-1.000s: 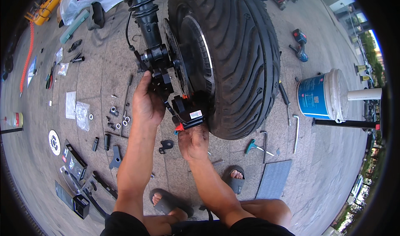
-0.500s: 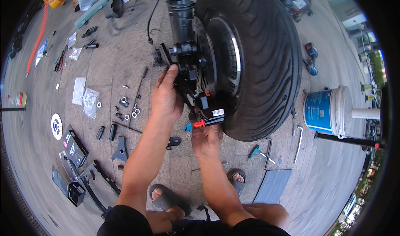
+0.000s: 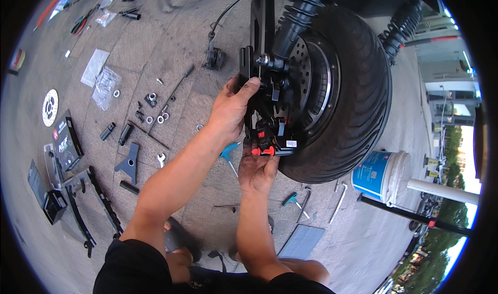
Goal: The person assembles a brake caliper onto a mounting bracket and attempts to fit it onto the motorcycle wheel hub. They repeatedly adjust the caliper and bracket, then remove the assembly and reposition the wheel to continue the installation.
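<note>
A black wheel with a grooved tyre (image 3: 358,99) stands before me, its drilled brake disc (image 3: 300,68) on the left side. My left hand (image 3: 230,110) is closed round a black metal bracket (image 3: 245,63) beside the lower end of the coil-spring shock absorber (image 3: 301,22), thumb on the near face. Below it, my right hand (image 3: 258,173) cups a black brake caliper (image 3: 268,137) from underneath, thumb up against its lower edge. The caliper has red pieces and a white label, and sits at the disc's lower edge. Some of my fingertips are hidden behind the parts.
On the paving at left lie washers (image 3: 160,119), black sockets (image 3: 125,134), a wrench (image 3: 161,160), a grey bracket (image 3: 129,163) and a loose disc (image 3: 50,108). Teal T-handle keys (image 3: 227,152) lie near my forearms. A blue-and-white bucket (image 3: 376,176) stands right of the wheel.
My view has turned, so the wheel sits further right and tilted. Both hands keep hold of the same parts. The wrench and a teal T-handle key now show between and beside my arms.
</note>
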Tool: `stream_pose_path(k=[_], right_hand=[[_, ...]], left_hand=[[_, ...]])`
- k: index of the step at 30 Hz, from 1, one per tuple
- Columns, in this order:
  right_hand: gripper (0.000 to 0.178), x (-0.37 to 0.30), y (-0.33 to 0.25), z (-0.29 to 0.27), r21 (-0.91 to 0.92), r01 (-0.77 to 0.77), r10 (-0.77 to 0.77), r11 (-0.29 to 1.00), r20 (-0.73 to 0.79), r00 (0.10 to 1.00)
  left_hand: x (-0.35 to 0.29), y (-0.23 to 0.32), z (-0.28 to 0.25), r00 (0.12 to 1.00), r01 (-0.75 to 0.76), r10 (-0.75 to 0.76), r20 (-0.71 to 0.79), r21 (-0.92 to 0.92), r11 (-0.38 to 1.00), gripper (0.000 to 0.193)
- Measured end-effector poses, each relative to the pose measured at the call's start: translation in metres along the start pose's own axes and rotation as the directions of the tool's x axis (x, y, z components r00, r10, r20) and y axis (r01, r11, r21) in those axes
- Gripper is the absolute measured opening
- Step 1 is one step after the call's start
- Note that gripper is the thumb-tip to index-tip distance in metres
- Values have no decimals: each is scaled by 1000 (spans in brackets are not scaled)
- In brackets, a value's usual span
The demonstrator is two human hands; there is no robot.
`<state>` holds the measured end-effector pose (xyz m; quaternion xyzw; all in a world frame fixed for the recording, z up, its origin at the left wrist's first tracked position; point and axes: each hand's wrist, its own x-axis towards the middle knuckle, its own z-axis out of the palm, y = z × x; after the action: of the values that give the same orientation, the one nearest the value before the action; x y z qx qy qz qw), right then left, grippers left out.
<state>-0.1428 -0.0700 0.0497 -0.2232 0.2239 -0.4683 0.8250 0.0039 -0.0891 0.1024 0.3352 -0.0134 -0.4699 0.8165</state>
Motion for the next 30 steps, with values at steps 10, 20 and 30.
stream_pose_path(k=[10,20,30], right_hand=[[45,1,0,-1,8,6,-6,1000,5,1000],[55,0,-1,1,-49,28,-28,998,8,1000],[51,-1,1,4,-83,54,-54,995,-5,999]], left_hand=[[-3,6,4,995,63,-69,-69,-91,994,42],[-2,4,3,974,119,-124,-189,-35,992,43],[10,-12,-9,993,48,-41,-108,61,997,64]])
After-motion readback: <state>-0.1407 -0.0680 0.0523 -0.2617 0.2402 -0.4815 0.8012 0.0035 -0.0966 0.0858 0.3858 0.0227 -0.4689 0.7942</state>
